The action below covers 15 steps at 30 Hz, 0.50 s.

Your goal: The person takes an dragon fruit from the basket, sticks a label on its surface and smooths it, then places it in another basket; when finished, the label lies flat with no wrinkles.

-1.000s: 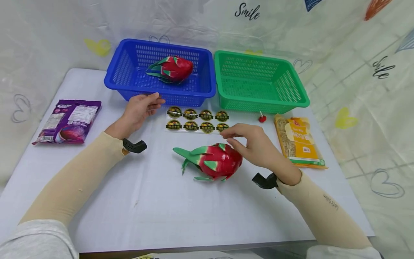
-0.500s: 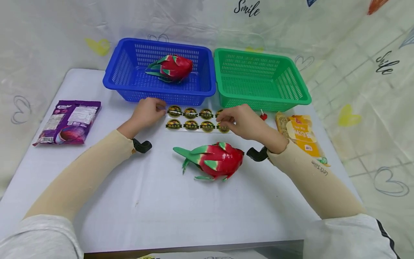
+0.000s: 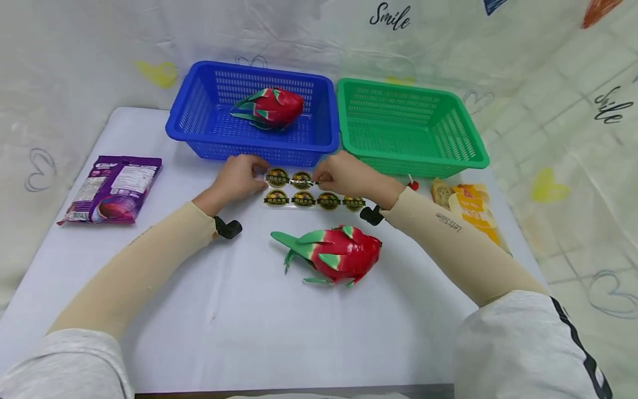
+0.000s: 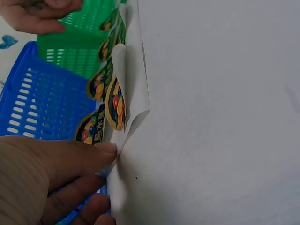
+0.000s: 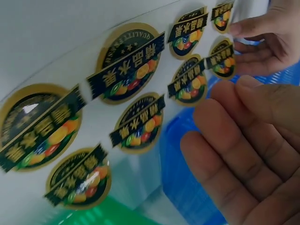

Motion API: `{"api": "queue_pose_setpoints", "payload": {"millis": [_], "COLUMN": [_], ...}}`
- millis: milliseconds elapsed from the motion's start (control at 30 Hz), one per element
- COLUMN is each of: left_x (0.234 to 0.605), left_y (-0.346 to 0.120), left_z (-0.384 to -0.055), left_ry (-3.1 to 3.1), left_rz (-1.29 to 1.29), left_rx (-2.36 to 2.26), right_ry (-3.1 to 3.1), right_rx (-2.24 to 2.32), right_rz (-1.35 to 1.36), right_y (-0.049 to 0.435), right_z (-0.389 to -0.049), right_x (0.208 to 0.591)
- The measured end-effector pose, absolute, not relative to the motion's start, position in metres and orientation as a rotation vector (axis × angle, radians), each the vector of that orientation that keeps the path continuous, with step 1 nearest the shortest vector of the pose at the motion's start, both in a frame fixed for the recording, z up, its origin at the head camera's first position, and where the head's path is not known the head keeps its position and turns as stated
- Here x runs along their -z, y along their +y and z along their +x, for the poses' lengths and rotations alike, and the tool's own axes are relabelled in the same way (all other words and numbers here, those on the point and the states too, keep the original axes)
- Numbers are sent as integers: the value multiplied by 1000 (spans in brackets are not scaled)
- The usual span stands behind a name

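Note:
My left hand pinches the left end of a clear sheet of round gold-and-black fruit stickers. In the left wrist view, the thumb presses on the sheet's end beside a sticker. My right hand is over the sheet's upper row and hides part of it. Its thumb and fingers are bent near each other in the right wrist view, with nothing seen between them. A red dragon fruit with green scales lies on the white table in front of the sheet.
Behind the sheet stands a blue basket holding another dragon fruit. Beside it is a green basket. A purple packet lies left, a yellow packet right. A small red item sits before the green basket.
My left hand has come down from the blue basket's front to the sheet's left end and taken hold. My right hand has moved left and away from me, from the dragon fruit to the stickers.

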<state>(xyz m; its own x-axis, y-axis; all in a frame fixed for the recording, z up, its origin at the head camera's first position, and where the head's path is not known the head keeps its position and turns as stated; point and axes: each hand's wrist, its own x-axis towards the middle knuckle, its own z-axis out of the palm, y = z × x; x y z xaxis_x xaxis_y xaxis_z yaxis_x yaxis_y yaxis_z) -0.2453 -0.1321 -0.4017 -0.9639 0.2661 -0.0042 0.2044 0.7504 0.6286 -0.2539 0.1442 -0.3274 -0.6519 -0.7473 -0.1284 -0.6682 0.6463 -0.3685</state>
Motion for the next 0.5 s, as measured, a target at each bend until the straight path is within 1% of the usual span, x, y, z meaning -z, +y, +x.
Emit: {"api": "queue_pose_setpoints", "payload": {"millis": [267, 500], "left_x": [403, 401], "left_y": [-129, -130], "left_z": [-245, -245], "left_ry": [2761, 2661], "left_rz": [357, 310], "left_rx": [-1098, -1142], "right_ry": [2625, 2655], "right_rx": [305, 231], "right_rz": [-1090, -1055], "right_y": [117, 97], "right_z": [-263, -263], "right_x": [337, 342]}}
